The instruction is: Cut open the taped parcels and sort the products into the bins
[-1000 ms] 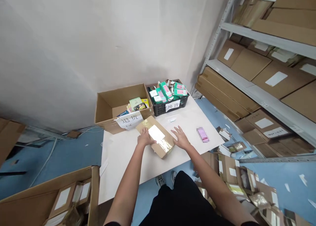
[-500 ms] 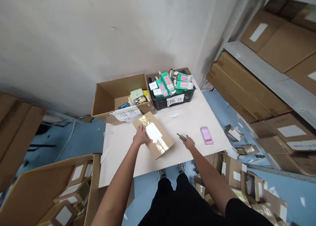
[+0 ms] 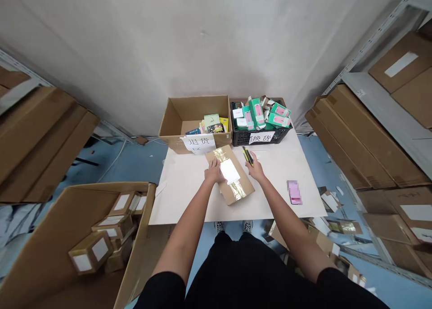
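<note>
A taped cardboard parcel (image 3: 245, 186) with a white label (image 3: 230, 171) lies at an angle on the white table. My left hand (image 3: 213, 172) rests on its left side, fingers stretched flat over the cardboard and thumb beside the label. My right hand (image 3: 255, 166) is closed around a yellow-and-black box cutter (image 3: 247, 156), held just right of the parcel and apart from it. Whether its blade is out cannot be made out.
Behind the parcel stand an open carton (image 3: 175, 143) with small packs and a black crate (image 3: 241, 139) of green-and-pink boxes. A pink phone-like item (image 3: 294, 192) lies at right. A big carton (image 3: 76, 187) of parcels stands lower left; loaded shelves (image 3: 381, 111) flank the right.
My right hand has raised the box cutter away from me, level with the parcel's upper part. My left hand stays on the parcel. The camera view has shifted.
</note>
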A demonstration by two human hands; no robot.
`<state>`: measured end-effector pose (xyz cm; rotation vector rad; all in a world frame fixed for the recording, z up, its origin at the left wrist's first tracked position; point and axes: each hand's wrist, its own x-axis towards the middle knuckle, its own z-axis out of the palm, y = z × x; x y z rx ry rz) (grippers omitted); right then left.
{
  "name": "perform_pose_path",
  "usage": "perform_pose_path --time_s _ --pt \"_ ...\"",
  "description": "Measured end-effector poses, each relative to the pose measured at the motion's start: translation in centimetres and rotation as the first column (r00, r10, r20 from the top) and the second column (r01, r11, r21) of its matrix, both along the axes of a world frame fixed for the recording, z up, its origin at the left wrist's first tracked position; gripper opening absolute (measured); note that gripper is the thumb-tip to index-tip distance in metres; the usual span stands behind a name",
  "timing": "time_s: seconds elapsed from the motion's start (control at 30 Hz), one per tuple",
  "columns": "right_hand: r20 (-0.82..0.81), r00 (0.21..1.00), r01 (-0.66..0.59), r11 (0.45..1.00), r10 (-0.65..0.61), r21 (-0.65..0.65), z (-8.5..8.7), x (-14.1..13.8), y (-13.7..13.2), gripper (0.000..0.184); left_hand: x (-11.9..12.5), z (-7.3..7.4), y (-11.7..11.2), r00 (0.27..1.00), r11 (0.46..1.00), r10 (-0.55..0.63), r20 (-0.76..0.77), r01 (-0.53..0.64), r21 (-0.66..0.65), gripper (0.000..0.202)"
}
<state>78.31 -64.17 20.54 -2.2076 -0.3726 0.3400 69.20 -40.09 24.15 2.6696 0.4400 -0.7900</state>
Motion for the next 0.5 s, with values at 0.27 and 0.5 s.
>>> perform_pose_path --time_s 0.27,0.5 --pt "0.027 0.948 -0.279 0.868 0.318 -0.411 5.4 -1.3 13.8 0.056 -1.0 0.3 0.9 0.995 0.996 -0.082 0.056 0.081 0.021 0.142" --pt "-0.032 0.948 -0.285 0.804 0.316 -0.522 6.0 -3.1 13.9 0.059 -1.6 0.0 3.3 0.978 0.980 -0.192 0.079 0.196 -0.042 0.136"
